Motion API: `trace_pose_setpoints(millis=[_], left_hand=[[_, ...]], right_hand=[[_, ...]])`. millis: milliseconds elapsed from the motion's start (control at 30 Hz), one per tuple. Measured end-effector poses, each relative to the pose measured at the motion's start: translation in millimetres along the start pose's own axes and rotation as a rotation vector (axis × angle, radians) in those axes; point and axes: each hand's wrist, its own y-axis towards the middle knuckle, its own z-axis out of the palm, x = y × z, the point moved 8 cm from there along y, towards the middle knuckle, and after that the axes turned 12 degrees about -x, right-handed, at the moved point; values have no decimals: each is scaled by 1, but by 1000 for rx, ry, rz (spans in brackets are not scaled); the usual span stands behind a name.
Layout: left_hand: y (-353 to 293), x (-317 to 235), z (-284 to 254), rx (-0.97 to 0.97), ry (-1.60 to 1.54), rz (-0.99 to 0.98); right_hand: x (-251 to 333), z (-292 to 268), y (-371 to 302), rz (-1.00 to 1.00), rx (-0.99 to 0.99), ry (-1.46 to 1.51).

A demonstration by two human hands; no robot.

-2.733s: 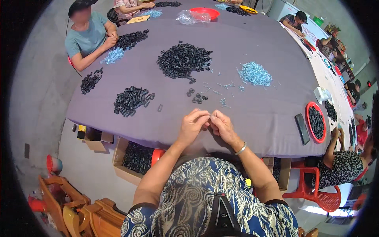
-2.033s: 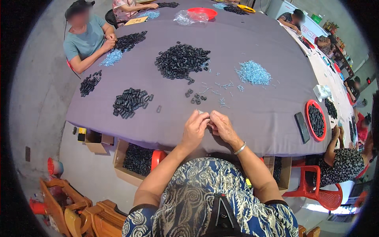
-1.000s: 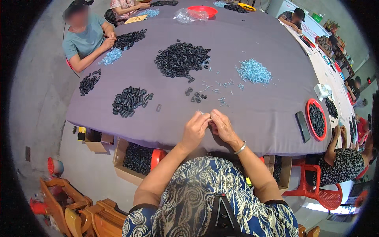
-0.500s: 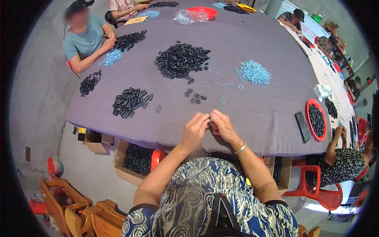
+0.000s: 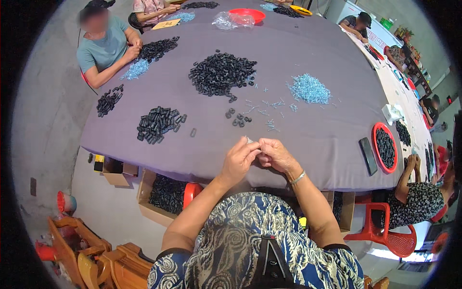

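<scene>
My left hand (image 5: 238, 158) and my right hand (image 5: 278, 155) meet over the near side of the table, fingertips pinched together. Both are closed. A tiny pale bit shows at the left fingertips, too small to name, and the fingers hide whatever lies between the hands. Just beyond them lie a few small black plastic pieces (image 5: 238, 118) and some loose bluish-silver screw-like bits (image 5: 271, 125). Farther off are a big heap of black pieces (image 5: 221, 72) and a pile of the bluish bits (image 5: 309, 88). Longer black parts (image 5: 160, 124) are heaped to the left.
A phone (image 5: 368, 156) and a red basin (image 5: 396, 153) of black parts sit at the right. A co-worker (image 5: 106, 50) handles parts at the far left. Open cardboard boxes (image 5: 155, 213) stand under the table edge; a red plastic chair (image 5: 380, 226) is at the right.
My right hand has turned slightly, its wrist shifting a little to the right, and its fingers are more curled. A pale bit now shows above the left fingertips. The heaps look the same.
</scene>
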Motion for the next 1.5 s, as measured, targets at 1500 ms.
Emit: trace_pose_setpoints(millis=[1500], left_hand=[[-9, 36, 13, 139, -210, -310]], right_hand=[[4, 2, -4, 53, 4, 42]])
